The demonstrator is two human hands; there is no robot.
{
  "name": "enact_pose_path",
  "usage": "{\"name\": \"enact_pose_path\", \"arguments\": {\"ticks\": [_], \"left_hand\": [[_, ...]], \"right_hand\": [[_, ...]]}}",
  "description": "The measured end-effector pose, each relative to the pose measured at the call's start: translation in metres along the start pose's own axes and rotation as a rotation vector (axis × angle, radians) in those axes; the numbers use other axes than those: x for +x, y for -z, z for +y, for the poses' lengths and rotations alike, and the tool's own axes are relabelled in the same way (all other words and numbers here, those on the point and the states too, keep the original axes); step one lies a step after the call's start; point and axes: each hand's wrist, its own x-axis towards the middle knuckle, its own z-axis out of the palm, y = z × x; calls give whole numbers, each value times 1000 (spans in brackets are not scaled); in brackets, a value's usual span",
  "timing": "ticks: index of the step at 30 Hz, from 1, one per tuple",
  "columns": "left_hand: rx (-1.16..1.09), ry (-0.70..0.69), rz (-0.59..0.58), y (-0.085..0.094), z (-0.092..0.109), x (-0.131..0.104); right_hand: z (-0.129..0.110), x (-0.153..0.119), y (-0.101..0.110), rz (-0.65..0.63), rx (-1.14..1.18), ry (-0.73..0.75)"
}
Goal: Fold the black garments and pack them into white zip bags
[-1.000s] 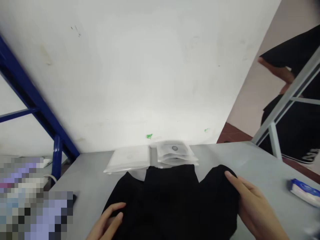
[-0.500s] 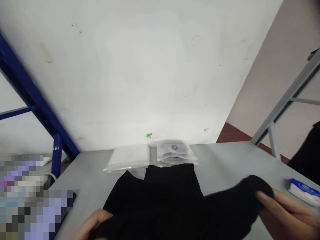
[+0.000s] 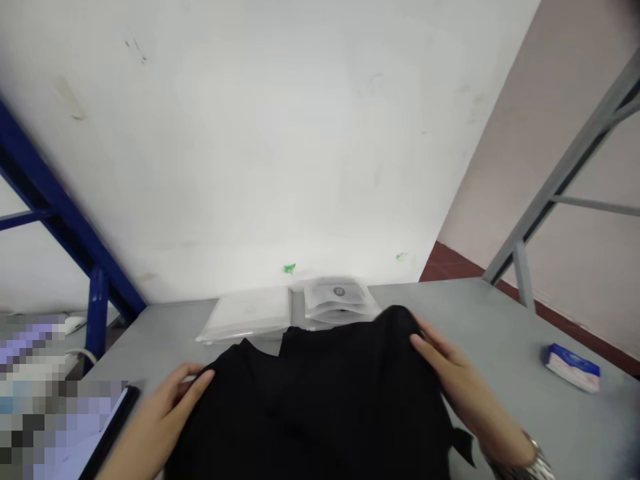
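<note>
Seemingly straightening a black garment (image 3: pixel 320 407) at the near side of the counter (image 3: pixel 505 340), pinching its edges with left hand (image 3: pixel 173 405) and right hand (image 3: pixel 450 367). Next, probably needs evening out.

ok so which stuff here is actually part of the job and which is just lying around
In use:
black cloth, held by the left hand and right hand
grey tabletop, the work surface

Apparently just lying about, untouched:
two frosted plastic bags behind the cloth; their role is unclear
blue-and-white packet at right
</note>
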Motion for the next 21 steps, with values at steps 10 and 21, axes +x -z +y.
{"name": "enact_pose_path", "arguments": {"ticks": [10, 21], "left_hand": [[23, -133, -42, -14, -28, 10], [433, -802, -87, -72, 29, -21]], "right_hand": [[38, -16, -2, -387, -81, -90], [78, -25, 18, -318, -545, -46]]}}
